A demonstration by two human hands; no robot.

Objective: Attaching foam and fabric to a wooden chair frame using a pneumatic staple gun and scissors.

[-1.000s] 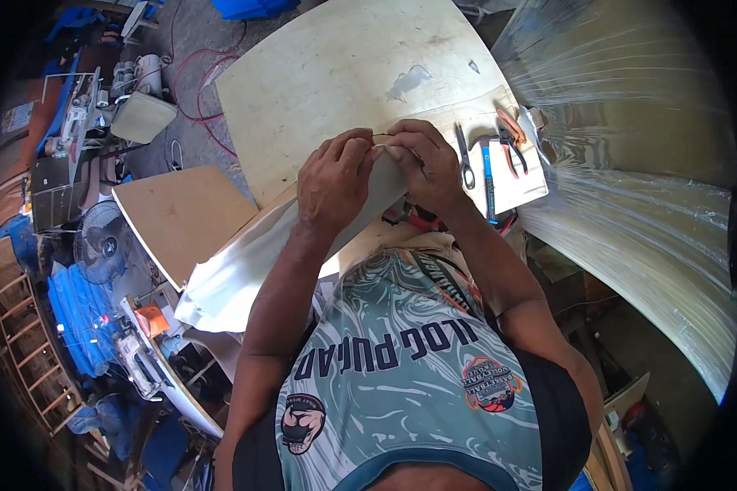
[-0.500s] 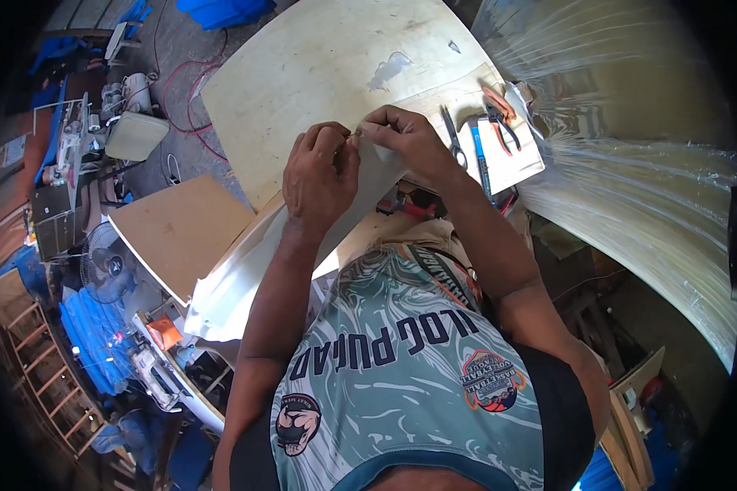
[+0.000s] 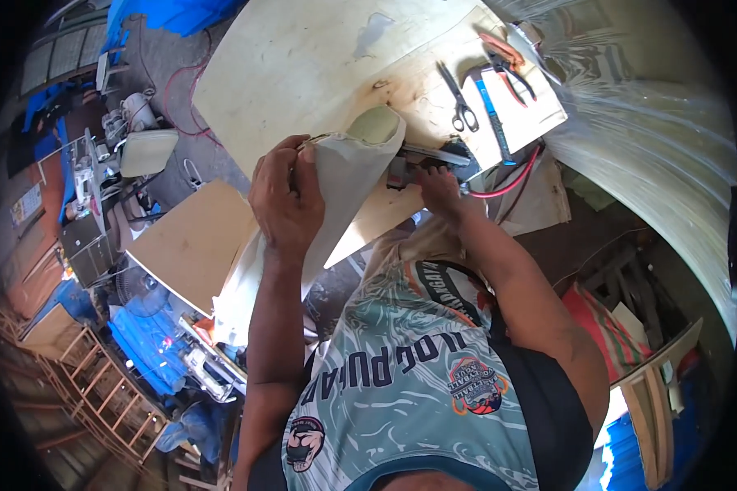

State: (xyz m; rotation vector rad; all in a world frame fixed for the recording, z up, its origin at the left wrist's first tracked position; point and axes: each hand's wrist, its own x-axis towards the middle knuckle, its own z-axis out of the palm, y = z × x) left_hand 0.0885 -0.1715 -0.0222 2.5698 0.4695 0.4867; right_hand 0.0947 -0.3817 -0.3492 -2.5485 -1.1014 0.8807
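A long piece of white fabric (image 3: 333, 180) runs from the worktable down past my left forearm. At its upper end it wraps over a pale, rounded pad or board end (image 3: 374, 127). My left hand (image 3: 288, 192) is closed on the fabric's upper left edge, thumb and fingers pinching it. My right hand (image 3: 440, 190) reaches to the table's near edge and closes around an air staple gun (image 3: 409, 166), partly hidden by the fingers. A red air hose (image 3: 512, 190) leads away from beside the tool.
On the pale worktable (image 3: 295, 74) lie black scissors (image 3: 458, 102), a blue cutter knife (image 3: 495, 123) and orange-handled pliers (image 3: 508, 65). A brown board (image 3: 192, 237) stands to the left. Clear plastic sheeting (image 3: 647, 155) covers something on the right.
My right hand has left the fabric and moved down right to the staple gun. My left hand has shifted slightly left, still gripping the fabric, whose rounded end now shows.
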